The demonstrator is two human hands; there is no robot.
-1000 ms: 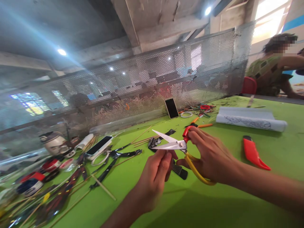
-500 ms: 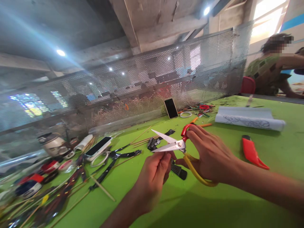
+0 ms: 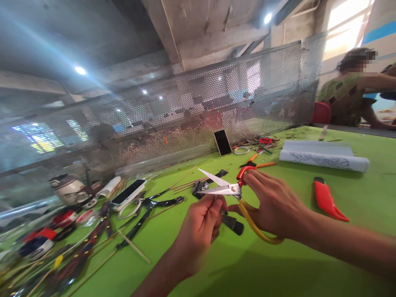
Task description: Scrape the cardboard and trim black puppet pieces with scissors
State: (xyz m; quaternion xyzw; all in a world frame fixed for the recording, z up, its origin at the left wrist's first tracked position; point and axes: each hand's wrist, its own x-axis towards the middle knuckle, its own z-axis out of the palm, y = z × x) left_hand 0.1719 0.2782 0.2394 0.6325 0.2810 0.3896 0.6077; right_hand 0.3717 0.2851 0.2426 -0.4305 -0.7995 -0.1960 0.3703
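My right hand (image 3: 272, 202) grips a pair of scissors (image 3: 233, 189) with one red and one yellow handle. The blades are spread and point left, just above my left hand. My left hand (image 3: 201, 225) is closed in a pinch near the lower blade; what its fingers hold is hidden. Beyond the blades lies a crumpled black piece (image 3: 199, 187) on the green table. A dark, ribbed object with a black end (image 3: 232, 224) shows between my hands.
Black-taped sticks (image 3: 151, 204), a white phone (image 3: 128, 194) and tape rolls (image 3: 37, 245) crowd the left. Pliers (image 3: 256, 164), a paper roll (image 3: 324, 156) and a red cutter (image 3: 329, 200) lie right. A dark-screened phone (image 3: 222, 142) leans by the perforated screen (image 3: 185, 123). A person (image 3: 349, 90) sits beyond.
My right hand has shifted very slightly, and the scissor blades have closed a little. My left hand keeps nearly the same place. The view has moved a touch.
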